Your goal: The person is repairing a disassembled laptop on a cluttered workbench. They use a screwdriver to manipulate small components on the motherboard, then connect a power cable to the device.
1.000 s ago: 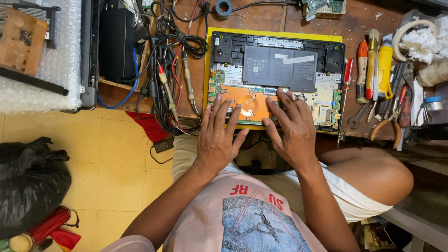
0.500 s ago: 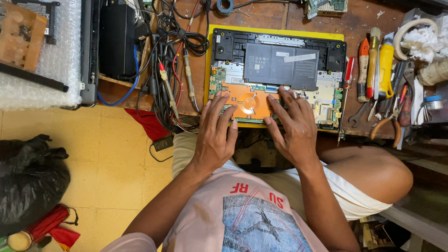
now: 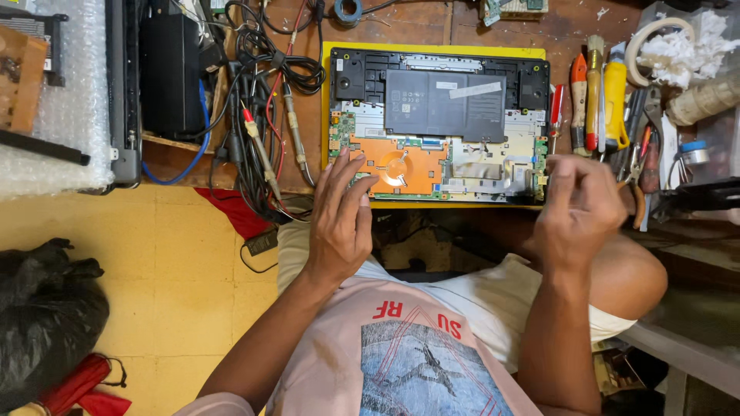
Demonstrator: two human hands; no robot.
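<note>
- A black plastic bag (image 3: 46, 316) slumps on the yellow floor at my 8 o'clock, with a red umbrella (image 3: 73, 385) just below it.
- At 10 o'clock a sheet of bubble wrap (image 3: 58, 115) lies on the tabletop (image 3: 432, 27), and a tangle of black cables (image 3: 262, 85) and probe leads sits just right of a black box (image 3: 169, 69).
- My left hand (image 3: 339, 219) hovers at the near left corner of the opened laptop (image 3: 439, 123); its fingers (image 3: 333, 171) are spread loosely and hold nothing, the tips just over the orange board cover (image 3: 397, 166).
- The laptop lies bottom-up at 12 o'clock on a yellow mat (image 3: 432, 51), its dark battery (image 3: 445, 104) above the orange cover and the green circuit board (image 3: 343, 127) exposed at the left edge.
- My right hand (image 3: 582, 212) is raised at 1 o'clock, off the laptop's right near corner; its fingers (image 3: 561, 177) are curled inward, and I cannot tell whether they pinch anything small.
- Beyond it at 2 o'clock lie screwdrivers (image 3: 593, 92) with red, orange and yellow handles, pliers (image 3: 640, 162), and a white rag (image 3: 678, 46) in a ring.
</note>
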